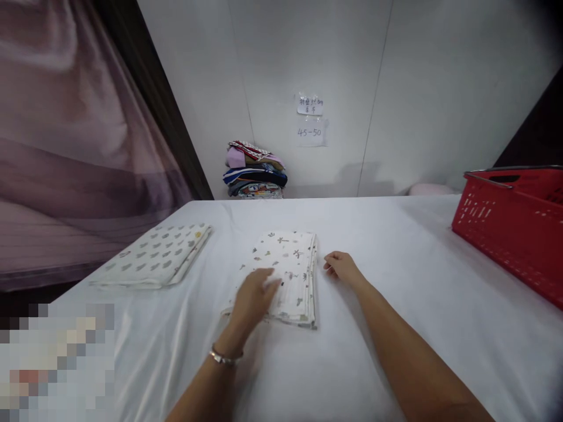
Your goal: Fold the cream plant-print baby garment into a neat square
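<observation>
A folded white cloth with small printed figures (288, 258) lies on the white-covered table (396, 281) in front of me. My left hand (253, 299) rests flat on its near left part, fingers spread, a bracelet on the wrist. Just right of the cloth's edge, my right hand (341, 265) sits on the table with fingers loosely curled, holding nothing. A second folded white cloth with grey printed shapes (153, 256) lies further left on the table.
A red plastic basket (512, 220) stands at the table's right edge. A stack of folded coloured clothes (255, 170) sits at the back against the white wall, under two paper notes (310, 120). A purple curtain (74, 135) hangs on the left.
</observation>
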`<state>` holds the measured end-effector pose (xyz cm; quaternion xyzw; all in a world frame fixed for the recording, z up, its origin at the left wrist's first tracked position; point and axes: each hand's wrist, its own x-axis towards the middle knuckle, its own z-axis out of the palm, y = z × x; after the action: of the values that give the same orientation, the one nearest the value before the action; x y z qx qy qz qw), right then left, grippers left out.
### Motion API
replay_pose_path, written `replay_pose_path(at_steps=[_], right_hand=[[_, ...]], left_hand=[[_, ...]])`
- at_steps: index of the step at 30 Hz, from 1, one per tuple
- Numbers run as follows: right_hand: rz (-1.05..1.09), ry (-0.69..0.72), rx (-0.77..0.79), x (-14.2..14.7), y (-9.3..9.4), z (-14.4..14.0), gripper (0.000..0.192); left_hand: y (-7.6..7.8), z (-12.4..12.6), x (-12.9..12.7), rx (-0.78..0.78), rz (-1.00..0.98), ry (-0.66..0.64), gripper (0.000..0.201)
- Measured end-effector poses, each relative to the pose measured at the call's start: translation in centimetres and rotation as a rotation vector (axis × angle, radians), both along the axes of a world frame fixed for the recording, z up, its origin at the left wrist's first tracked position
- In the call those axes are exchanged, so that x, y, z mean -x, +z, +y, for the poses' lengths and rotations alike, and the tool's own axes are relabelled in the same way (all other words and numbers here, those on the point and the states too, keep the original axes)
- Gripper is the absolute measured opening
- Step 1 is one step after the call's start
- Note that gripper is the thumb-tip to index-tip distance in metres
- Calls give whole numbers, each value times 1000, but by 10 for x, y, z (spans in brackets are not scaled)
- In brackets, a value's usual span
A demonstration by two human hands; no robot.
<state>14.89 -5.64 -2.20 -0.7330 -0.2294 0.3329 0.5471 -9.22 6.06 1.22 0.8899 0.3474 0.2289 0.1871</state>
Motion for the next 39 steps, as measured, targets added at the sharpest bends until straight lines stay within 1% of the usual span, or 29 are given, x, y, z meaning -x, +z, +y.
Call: replay_pose_path(at_steps=[2, 3, 4, 6, 11, 15, 19, 23, 29, 32, 34, 37, 39], right_hand=[[43, 14, -15, 2, 0, 1, 10], [61, 25, -18, 4, 0, 2, 10], [77, 37, -15, 6, 0, 3, 11], [112, 69, 0, 11, 2, 5, 11], [191, 186, 32, 22, 6, 7, 11], [233, 248, 66, 24, 4, 8, 11], [260, 292, 87, 21, 4, 5, 11], [266, 340, 84, 21, 7, -1, 10], [314, 394, 84, 24, 10, -4, 11], [326, 399, 81, 24, 11, -4, 12], [328, 393, 73, 24, 11, -5, 11], [328, 380, 66, 24, 11, -5, 8], [334, 379, 61, 24, 10, -5, 7]], left_hand=[[-4, -28, -11, -18, 24, -141, 32], [-4, -38, -17, -20, 45, -182, 32], [-4, -45, -22, -21, 69, -201, 33], [-1, -51, -34, -22, 124, -185, 35], [7, -46, -61, 14, 306, -36, 43], [7, -43, -77, 11, 416, 23, 36], [6, -44, -83, -5, 450, 26, 28], [8, -43, -84, 10, 453, -2, 24], [13, -33, -83, 46, 469, -38, 21], [13, -34, -82, 45, 465, -46, 20], [12, -37, -83, 41, 463, -34, 22], [11, -43, -87, 18, 469, 19, 32], [11, -44, -89, 7, 476, 35, 34]])
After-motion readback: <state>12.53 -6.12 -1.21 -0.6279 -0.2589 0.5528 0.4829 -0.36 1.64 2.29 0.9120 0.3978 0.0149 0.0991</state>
